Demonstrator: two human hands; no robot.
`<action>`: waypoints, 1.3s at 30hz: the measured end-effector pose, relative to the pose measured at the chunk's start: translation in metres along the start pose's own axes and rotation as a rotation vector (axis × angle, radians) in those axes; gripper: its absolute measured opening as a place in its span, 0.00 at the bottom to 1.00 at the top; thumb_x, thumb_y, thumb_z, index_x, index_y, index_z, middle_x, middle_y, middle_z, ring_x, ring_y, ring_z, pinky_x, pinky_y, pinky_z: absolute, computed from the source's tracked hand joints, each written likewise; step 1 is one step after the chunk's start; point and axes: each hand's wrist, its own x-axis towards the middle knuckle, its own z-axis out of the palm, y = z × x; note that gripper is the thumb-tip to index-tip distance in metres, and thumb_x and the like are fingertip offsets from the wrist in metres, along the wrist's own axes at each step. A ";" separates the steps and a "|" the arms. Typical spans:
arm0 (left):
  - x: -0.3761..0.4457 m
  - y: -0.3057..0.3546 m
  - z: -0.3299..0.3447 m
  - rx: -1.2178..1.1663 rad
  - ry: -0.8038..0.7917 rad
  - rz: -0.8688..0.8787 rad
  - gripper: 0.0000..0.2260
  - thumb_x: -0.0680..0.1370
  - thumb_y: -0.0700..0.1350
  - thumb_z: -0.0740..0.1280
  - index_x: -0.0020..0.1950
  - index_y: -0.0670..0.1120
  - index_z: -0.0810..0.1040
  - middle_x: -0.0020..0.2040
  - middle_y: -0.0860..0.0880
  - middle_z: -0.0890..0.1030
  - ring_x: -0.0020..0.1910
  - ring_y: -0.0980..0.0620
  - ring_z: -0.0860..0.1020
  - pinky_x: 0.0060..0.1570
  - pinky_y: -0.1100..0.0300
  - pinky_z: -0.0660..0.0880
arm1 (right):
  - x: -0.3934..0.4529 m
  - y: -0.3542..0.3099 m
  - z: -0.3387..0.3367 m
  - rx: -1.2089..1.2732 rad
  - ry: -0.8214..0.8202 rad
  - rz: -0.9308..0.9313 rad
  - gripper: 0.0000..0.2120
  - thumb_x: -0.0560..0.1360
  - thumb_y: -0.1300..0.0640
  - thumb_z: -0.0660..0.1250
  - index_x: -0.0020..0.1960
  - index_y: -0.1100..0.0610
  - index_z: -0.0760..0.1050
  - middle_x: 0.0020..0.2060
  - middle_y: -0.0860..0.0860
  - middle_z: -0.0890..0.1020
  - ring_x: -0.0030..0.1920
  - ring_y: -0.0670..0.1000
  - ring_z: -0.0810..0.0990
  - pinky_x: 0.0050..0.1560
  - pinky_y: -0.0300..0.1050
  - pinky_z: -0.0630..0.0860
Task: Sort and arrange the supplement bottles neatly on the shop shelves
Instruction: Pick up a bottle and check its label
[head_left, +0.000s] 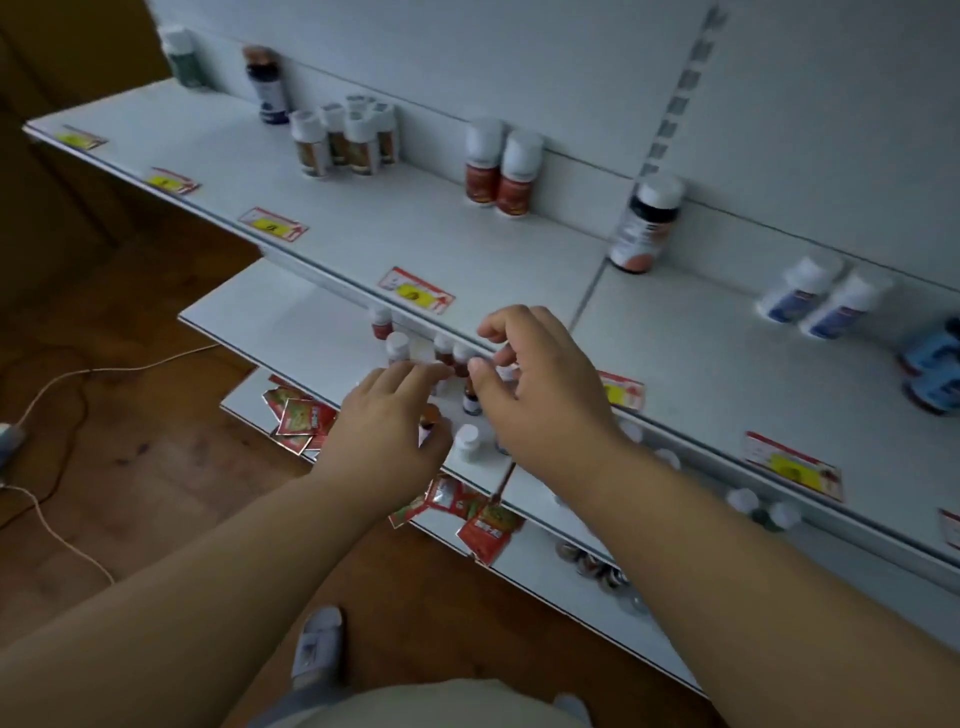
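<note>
Over the middle shelf (291, 322), both hands' grips hang half-curled above small bottles (397, 347), left hand (387, 431), right hand (540, 384), whether holding any unclear

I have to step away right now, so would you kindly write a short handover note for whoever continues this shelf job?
Left hand: over the small bottles on the second shelf; grip unclear.
Right hand: fingers curled above the same cluster; whether it holds one is hidden.
Done: top shelf carries upright groups, including a red-label pair and a blue-label pair.
Left: small bottles are still scattered; red sachets lie loose on the lower shelf; more bottles sit under the right forearm.
</note>
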 end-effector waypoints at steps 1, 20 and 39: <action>0.000 -0.023 -0.007 0.008 -0.021 -0.005 0.21 0.76 0.50 0.65 0.69 0.51 0.71 0.62 0.50 0.76 0.61 0.46 0.72 0.59 0.52 0.69 | 0.008 -0.012 0.022 -0.005 -0.006 0.028 0.09 0.79 0.53 0.64 0.59 0.49 0.71 0.52 0.43 0.70 0.49 0.45 0.75 0.49 0.48 0.79; 0.065 -0.336 0.146 -0.131 -0.091 -0.294 0.23 0.77 0.50 0.65 0.72 0.50 0.69 0.69 0.45 0.73 0.68 0.43 0.69 0.65 0.47 0.67 | 0.133 0.081 0.397 -0.242 -0.330 0.233 0.16 0.77 0.51 0.68 0.63 0.50 0.71 0.62 0.50 0.72 0.58 0.50 0.74 0.57 0.44 0.76; 0.106 -0.393 0.254 -0.335 -0.009 -0.447 0.25 0.78 0.50 0.67 0.74 0.51 0.65 0.71 0.49 0.70 0.69 0.48 0.68 0.65 0.50 0.67 | 0.189 0.168 0.480 -0.516 -0.355 0.002 0.17 0.76 0.56 0.68 0.63 0.54 0.68 0.57 0.54 0.75 0.56 0.55 0.74 0.56 0.47 0.71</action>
